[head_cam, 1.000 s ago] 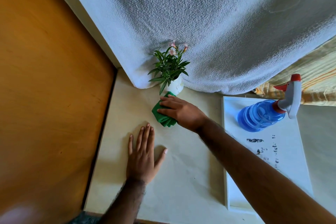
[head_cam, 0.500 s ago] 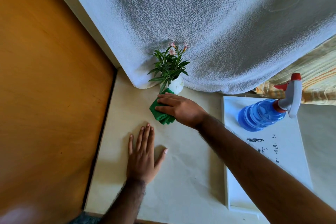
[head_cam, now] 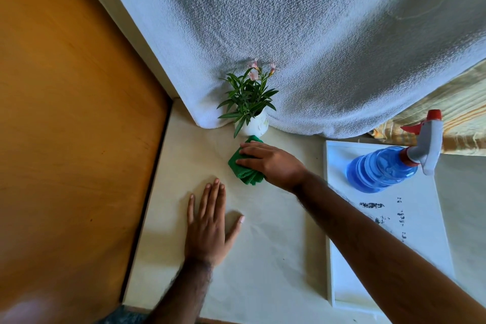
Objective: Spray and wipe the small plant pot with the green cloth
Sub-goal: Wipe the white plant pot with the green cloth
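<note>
A small white plant pot [head_cam: 254,126] with green leaves and pink flowers stands at the back of the pale surface, against the hanging white cloth. Right in front of it lies the folded green cloth [head_cam: 243,168]; its far end touches or nearly touches the pot's base. My right hand [head_cam: 272,162] lies on top of the cloth, fingers curled over it. My left hand [head_cam: 209,229] rests flat on the surface, fingers apart, holding nothing. A blue spray bottle [head_cam: 384,169] with a grey and red trigger head lies on its side at the right.
A white tray or board [head_cam: 394,221] with dark marks holds the bottle at the right. A textured white cloth [head_cam: 302,34] hangs behind the pot. An orange wooden panel [head_cam: 73,113] borders the surface on the left. Striped fabric [head_cam: 457,110] shows at the far right.
My right hand has slid the green cloth slightly up towards the pot's base. My left hand and the spray bottle have stayed where they were.
</note>
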Tool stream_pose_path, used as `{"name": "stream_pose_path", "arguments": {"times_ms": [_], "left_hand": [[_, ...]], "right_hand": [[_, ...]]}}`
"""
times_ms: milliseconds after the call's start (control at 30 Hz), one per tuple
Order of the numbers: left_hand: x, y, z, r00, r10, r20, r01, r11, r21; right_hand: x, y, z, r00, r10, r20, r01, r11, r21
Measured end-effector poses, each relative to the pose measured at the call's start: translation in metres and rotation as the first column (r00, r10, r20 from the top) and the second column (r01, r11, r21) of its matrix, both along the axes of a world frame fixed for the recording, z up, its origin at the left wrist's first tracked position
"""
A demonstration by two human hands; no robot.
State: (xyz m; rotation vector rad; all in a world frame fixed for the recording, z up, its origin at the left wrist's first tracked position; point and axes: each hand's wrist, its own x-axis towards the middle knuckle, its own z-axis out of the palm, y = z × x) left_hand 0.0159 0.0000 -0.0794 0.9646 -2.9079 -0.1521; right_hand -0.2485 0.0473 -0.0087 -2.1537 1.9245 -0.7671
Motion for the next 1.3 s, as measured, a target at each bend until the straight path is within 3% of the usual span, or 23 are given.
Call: {"name": "stream_pose_path", "arguments": {"times_ms": [200, 867, 1100, 1300], "left_hand": [[0.000, 0.000, 0.000, 1.000, 0.002, 0.016, -0.003, 1.000, 0.018], [0.001, -0.002, -0.007, 1.000, 0.005, 0.004, -0.006, 1.000, 0.030], [0.002, -0.003, -0.009, 1.000, 0.010, 0.029, -0.011, 0.999, 0.035], [0.002, -0.002, -0.008, 1.000, 0.011, 0.016, -0.012, 1.000, 0.025]], "right_hand": [[-0.010, 0.011, -0.001, 0.995, -0.100, -0.018, 0.100, 0.995, -0.008], [0.016, -0.027, 0.012, 0.996, 0.066, -0.055, -0.071, 0.993, -0.094], [0.014, -0.022, 0.003, 0.999, 0.047, 0.006, -0.048, 0.998, 0.041], [0.016, -0.021, 0.005, 1.000, 0.008, -0.007, -0.008, 1.000, -0.016]]}}
